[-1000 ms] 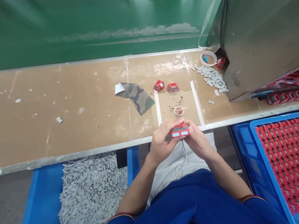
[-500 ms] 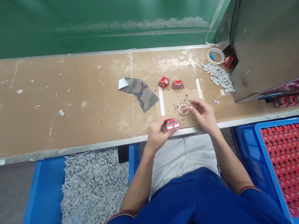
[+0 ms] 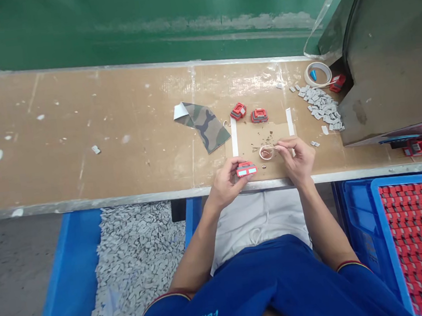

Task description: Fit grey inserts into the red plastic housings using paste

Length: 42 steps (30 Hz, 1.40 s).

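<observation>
My left hand (image 3: 225, 182) grips a small red and grey plastic part (image 3: 247, 169) with two pale rectangles on its near face, at the table's front edge. My right hand (image 3: 299, 161) pinches a thin, pale stick (image 3: 274, 147) whose tip reaches over a small round dish (image 3: 266, 152) with a white rim and brownish content. Dark specks lie around the dish on a cardboard sheet (image 3: 247, 141). Beyond it sit two similar red parts, one tilted (image 3: 238, 111) and one facing me (image 3: 259, 115).
A camouflage-patterned piece (image 3: 210, 128) lies left of the cardboard. Grey chips (image 3: 322, 103) and a tape roll (image 3: 318, 74) lie by a large metal box (image 3: 392, 58). Below the table stand a blue bin (image 3: 68, 273) of grey chips and a blue crate (image 3: 378, 211) of red parts.
The whole view has shifted slightly. My right hand has drawn a little away from the dish, with the stick's tip still over it. My left hand keeps hold of the red part.
</observation>
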Available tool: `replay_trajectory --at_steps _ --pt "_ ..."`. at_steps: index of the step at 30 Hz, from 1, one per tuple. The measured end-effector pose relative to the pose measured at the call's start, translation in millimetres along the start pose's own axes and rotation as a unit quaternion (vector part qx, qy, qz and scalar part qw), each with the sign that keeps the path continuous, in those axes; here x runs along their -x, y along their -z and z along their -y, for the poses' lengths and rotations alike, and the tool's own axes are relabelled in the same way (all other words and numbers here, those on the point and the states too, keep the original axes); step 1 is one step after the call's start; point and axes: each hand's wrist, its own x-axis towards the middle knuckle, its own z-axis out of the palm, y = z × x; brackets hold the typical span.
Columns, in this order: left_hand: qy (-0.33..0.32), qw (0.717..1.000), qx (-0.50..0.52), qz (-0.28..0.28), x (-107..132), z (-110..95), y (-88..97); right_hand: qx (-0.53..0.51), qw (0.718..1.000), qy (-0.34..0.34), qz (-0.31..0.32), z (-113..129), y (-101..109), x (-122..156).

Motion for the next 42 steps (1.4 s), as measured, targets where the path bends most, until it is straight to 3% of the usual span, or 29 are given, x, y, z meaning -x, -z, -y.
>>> replay_trajectory --at_steps 5,8,11,18,28,42 --pt "-0.002 1.000 -0.005 0.015 0.6 6.2 -0.2 -0.070 0.980 -0.176 -0.055 -2.9 1.3 11.0" --pt "-0.012 0.999 -0.038 0.013 0.5 5.4 0.1 -0.090 0.971 -0.212 -0.065 2.0 1.8 10.5" --pt "-0.027 0.997 -0.075 0.010 -0.2 0.7 -0.5 -0.106 0.973 -0.198 -0.060 16.6 3.8 12.0" --pt "-0.060 0.991 -0.122 0.012 -2.1 -7.0 -2.0 -0.085 0.989 -0.118 0.032 47.1 4.4 25.5" --pt "-0.061 0.991 -0.116 0.016 -2.5 -8.4 -1.8 -0.028 0.989 -0.129 0.062 44.4 -3.8 28.9" --pt "-0.052 0.993 -0.109 0.011 -2.8 -10.2 -1.3 0.001 0.997 -0.052 0.049 52.7 3.6 22.8"
